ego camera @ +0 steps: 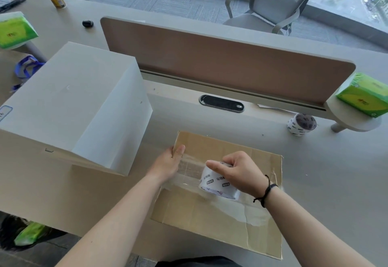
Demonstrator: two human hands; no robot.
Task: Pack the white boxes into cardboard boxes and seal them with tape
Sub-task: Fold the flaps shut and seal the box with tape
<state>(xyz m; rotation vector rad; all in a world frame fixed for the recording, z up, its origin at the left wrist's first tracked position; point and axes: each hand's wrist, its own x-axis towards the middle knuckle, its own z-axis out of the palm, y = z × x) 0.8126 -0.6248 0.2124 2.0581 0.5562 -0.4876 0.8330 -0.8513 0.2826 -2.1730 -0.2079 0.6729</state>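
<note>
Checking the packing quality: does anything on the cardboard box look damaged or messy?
Yes. The cardboard box has a crease running down its near right part, and old clear tape there looks wrinkled.

Matt brown cardboard box [220, 220], glossy clear tape roll [218, 185], smooth matt white box [69, 107]

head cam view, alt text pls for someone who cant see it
A person's right hand grips a tape roll on a cardboard box, while the left hand presses the clear tape down at the box's edge. A large white box sits left.
</note>
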